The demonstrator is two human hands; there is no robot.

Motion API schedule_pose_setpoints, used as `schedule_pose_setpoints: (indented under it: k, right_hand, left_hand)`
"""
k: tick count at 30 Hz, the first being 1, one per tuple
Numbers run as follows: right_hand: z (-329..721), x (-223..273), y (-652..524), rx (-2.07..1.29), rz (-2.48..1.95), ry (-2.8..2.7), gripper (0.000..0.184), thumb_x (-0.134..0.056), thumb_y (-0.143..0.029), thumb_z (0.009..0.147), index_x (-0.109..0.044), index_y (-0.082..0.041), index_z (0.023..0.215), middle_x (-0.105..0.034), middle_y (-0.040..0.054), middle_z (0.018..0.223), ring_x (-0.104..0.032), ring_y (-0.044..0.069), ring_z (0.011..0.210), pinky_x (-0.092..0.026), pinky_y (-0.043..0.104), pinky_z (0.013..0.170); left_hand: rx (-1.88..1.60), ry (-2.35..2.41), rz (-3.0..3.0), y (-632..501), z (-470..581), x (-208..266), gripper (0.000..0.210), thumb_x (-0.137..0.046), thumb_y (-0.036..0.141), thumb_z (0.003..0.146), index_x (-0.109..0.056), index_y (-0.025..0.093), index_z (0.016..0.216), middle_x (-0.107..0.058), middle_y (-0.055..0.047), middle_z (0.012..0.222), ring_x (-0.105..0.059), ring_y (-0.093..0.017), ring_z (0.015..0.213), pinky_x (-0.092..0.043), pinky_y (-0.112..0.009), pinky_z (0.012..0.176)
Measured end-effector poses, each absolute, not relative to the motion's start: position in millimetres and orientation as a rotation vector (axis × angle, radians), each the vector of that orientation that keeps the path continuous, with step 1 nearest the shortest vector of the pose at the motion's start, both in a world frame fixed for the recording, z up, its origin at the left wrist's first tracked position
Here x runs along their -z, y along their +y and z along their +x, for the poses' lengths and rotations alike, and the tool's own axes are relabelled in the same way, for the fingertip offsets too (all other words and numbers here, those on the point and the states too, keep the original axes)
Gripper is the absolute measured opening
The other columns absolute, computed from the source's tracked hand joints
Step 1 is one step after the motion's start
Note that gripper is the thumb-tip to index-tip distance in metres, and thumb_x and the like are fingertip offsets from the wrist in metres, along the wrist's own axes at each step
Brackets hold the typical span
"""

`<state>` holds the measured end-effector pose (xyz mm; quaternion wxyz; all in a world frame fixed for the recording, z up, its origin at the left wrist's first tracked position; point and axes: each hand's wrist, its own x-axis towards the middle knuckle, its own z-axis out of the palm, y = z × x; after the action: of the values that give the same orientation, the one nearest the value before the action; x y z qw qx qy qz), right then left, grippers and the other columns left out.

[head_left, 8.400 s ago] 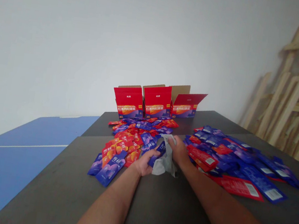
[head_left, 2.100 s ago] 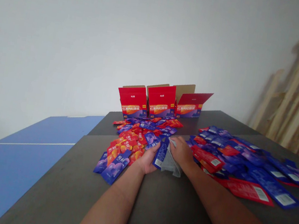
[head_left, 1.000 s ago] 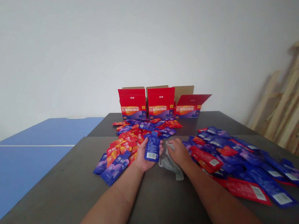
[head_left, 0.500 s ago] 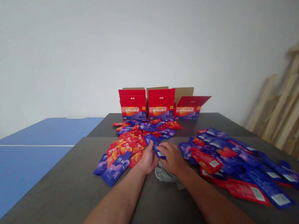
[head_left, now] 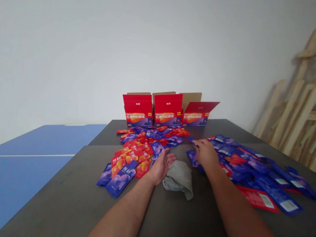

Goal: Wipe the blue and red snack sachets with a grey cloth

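My right hand (head_left: 206, 153) pinches the edge of a blue pouch (head_left: 191, 140) at the left side of the right-hand heap of blue and red pouches (head_left: 246, 162). Most of the pinched pouch is hidden by my fingers or blurred. My left hand (head_left: 161, 168) is open, palm partly up and fingers extended, beside another blue pouch (head_left: 156, 148) at the right edge of the left-hand spread of pouches (head_left: 132, 154). Whether the thumb still touches that pouch is unclear. A crumpled grey cloth (head_left: 179, 178) lies on the dark table just right of my left hand.
Three red printed cartons with raised flaps, a left (head_left: 137, 111), a middle (head_left: 167, 112) and a right carton (head_left: 195, 118), stand at the back. A blue table (head_left: 21, 170) adjoins on the left. Wooden frames (head_left: 303, 107) lean against the wall at right.
My right hand has left the blue pouch and cloth at my left hand and moved right to the heap, gripping another pouch. My left hand has opened; the grey cloth is uncovered.
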<state>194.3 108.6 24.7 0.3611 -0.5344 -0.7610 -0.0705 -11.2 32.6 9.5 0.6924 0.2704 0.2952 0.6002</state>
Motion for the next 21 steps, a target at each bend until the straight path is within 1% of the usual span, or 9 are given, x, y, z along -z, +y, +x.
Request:
schedule_pose_setpoints:
  k: [4, 6, 9, 11, 14, 17, 21]
  right_hand:
    - [216.8, -17.9, 115.4, 0.242, -1.664, -2.022, 0.04, -0.05, -0.01, 0.079, -0.066, -0.018, 0.115, -0.058, 0.0152, 0.111, -0.051, 0.027, 0.102, -0.04, 0.037, 0.088]
    - [220.9, -15.0, 114.0, 0.262, -1.762, -2.082, 0.038, -0.052, -0.011, 0.078, -0.067, -0.017, 0.113, -0.057, 0.0175, 0.113, -0.052, 0.029, 0.1, -0.04, 0.039, 0.086]
    - [220.9, -14.0, 109.0, 0.288, -1.88, -2.117, 0.033, -0.049, -0.015, 0.081, -0.069, -0.019, 0.109, -0.058, 0.0181, 0.114, -0.052, 0.032, 0.102, -0.038, 0.044, 0.084]
    - [218.2, -15.8, 105.2, 0.307, -1.942, -2.106, 0.034, -0.046, -0.015, 0.083, -0.068, -0.02, 0.108, -0.058, 0.0174, 0.115, -0.05, 0.033, 0.105, -0.036, 0.047, 0.087]
    - [212.6, -20.7, 99.9, 0.319, -2.007, -2.097, 0.033, -0.045, -0.018, 0.084, -0.067, -0.018, 0.109, -0.057, 0.0173, 0.118, -0.046, 0.033, 0.11, -0.032, 0.048, 0.091]
    - [206.6, -25.4, 95.6, 0.314, -2.032, -2.101, 0.035, -0.046, -0.023, 0.084, -0.065, -0.015, 0.113, -0.053, 0.0179, 0.125, -0.043, 0.033, 0.115, -0.028, 0.048, 0.096]
    - [199.5, -25.7, 92.3, 0.313, -2.027, -2.123, 0.039, -0.043, -0.02, 0.085, -0.062, -0.015, 0.118, -0.049, 0.0172, 0.132, -0.041, 0.032, 0.118, -0.026, 0.047, 0.098]
  left_hand:
    - [-1.335, 0.672, 0.618, 34.9, -11.6, -7.7, 0.046, -0.042, 0.05, 0.09, -0.046, 0.02, 0.124, -0.059, -0.009, 0.1, -0.06, -0.017, 0.092, -0.043, -0.027, 0.088]
    - [-1.337, 0.678, 0.625, 35.5, -12.0, -7.2, 0.046, -0.043, 0.05, 0.09, -0.047, 0.02, 0.124, -0.059, -0.009, 0.1, -0.06, -0.017, 0.093, -0.043, -0.027, 0.089]
    - [-1.338, 0.672, 0.634, 36.6, -12.6, -5.5, 0.045, -0.045, 0.05, 0.089, -0.049, 0.02, 0.122, -0.059, -0.01, 0.1, -0.059, -0.018, 0.096, -0.042, -0.029, 0.092]
    - [-1.338, 0.675, 0.652, 37.3, -12.9, -3.4, 0.043, -0.048, 0.048, 0.088, -0.05, 0.02, 0.121, -0.059, -0.009, 0.1, -0.059, -0.017, 0.097, -0.041, -0.029, 0.094]
    - [-1.342, 0.693, 0.736, 37.4, -12.9, 0.3, 0.04, -0.057, 0.042, 0.085, -0.054, 0.02, 0.118, -0.059, -0.008, 0.102, -0.058, -0.016, 0.099, -0.038, -0.03, 0.099]
    - [-1.316, 0.725, 0.863, 36.0, -13.0, 3.1, 0.039, -0.063, 0.037, 0.081, -0.057, 0.02, 0.116, -0.059, -0.009, 0.11, -0.056, -0.018, 0.107, -0.032, -0.032, 0.104]
    - [-1.245, 0.78, 0.997, 35.6, -13.1, 6.1, 0.041, -0.064, 0.035, 0.08, -0.057, 0.02, 0.117, -0.058, -0.011, 0.12, -0.053, -0.02, 0.114, -0.031, -0.036, 0.105]
